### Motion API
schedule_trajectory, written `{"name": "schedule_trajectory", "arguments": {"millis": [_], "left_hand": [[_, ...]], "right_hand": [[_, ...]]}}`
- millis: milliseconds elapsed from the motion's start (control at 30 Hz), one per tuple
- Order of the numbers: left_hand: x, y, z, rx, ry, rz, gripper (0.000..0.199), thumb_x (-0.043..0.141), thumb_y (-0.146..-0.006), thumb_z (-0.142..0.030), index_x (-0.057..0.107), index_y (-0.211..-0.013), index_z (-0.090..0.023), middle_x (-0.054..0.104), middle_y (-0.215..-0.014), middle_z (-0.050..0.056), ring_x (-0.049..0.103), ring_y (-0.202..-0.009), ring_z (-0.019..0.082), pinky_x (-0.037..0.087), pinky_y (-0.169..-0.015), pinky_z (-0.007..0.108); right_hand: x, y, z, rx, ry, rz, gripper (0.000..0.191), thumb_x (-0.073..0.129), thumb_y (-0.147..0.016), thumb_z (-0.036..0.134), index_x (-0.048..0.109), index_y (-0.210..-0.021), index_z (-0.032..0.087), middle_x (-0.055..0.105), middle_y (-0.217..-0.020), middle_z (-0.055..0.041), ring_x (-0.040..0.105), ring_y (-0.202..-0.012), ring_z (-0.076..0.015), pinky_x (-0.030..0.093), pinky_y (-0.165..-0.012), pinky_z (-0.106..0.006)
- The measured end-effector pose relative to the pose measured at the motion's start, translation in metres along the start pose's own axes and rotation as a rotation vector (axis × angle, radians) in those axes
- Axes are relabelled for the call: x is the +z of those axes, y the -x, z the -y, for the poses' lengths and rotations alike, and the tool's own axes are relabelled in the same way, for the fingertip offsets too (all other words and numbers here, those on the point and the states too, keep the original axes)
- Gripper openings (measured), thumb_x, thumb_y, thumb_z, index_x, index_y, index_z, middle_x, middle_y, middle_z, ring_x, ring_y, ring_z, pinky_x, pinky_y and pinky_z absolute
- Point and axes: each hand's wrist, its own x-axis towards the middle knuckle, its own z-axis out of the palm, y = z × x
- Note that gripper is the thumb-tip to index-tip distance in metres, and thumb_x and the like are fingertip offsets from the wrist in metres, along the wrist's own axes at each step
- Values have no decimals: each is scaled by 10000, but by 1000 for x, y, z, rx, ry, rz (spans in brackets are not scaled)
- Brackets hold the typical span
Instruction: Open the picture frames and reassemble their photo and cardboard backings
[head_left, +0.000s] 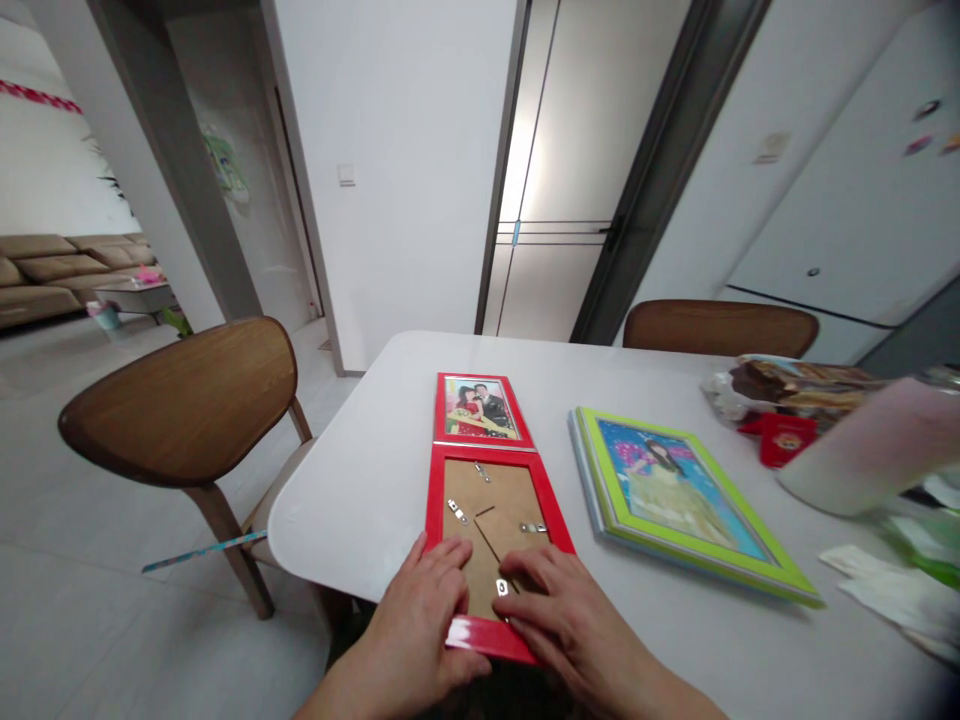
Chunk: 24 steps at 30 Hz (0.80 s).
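Observation:
A red picture frame (438, 500) lies back side up at the table's near edge, its brown backboard (514, 490) showing a dark slit and several small metal clips. My left hand (424, 610) grips the frame's near left corner, thumb at the front edge and fingers over the border. Bent at the fingers, my right hand (566, 610) pinches at the metal clip (502, 589) near the frame's close side; its fingertips partly hide the clip. Beyond, touching or nearly touching it, is another red frame (441, 410) with a photo of two people face up.
A stack of frames, a green one (600, 450) on top, lies to the right. Farther right are a pinkish-white tumbler (870, 445), a red packet (786, 438), a plastic bag (724, 395) and tissues (892, 590). Wooden chairs (187, 400) stand at the left and the far side.

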Motion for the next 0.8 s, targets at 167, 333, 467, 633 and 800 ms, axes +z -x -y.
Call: {"name": "schedule_trajectory", "arguments": {"millis": [167,333,467,633,800], "left_hand": [[-1,-1,0,0,15,4,391,737,-522,-357,520,-808,-203,399,-1287,86,302,-1203,209,195,-994,396],[-2,0,0,0,28,17,391,728,-532,-370,520,-815,-197,399,-1287,84,303,-1202,211,177,-1000,393],[-1,0,1,2,32,-1,395,732,-526,-370,523,-810,-193,401,-1285,92,317,-1193,223,196,-992,404],[3,2,3,-3,42,-36,411,735,-520,-379,529,-822,-192,418,-1274,89,341,-1179,217,189,-1000,398],[5,4,5,-2,52,-48,413,733,-527,-370,536,-840,-186,432,-1262,94,360,-1165,221,192,-1001,394]], "right_hand": [[7,-16,-2,90,-64,4,137,522,-742,253,658,-726,262,559,-838,-35,475,-799,-168,370,-685,-328],[7,-16,-2,54,-99,24,195,471,-782,281,647,-706,244,558,-810,-27,452,-796,-161,348,-725,-344],[1,-8,0,12,-108,57,213,420,-808,285,631,-799,267,540,-891,-39,432,-852,-177,357,-726,-345],[-3,0,1,-31,-103,83,236,395,-816,265,623,-772,226,531,-898,-61,445,-852,-174,383,-723,-332],[1,-6,-7,2,-145,50,241,415,-804,269,595,-960,230,557,-942,-70,474,-887,-181,390,-783,-341]]}}
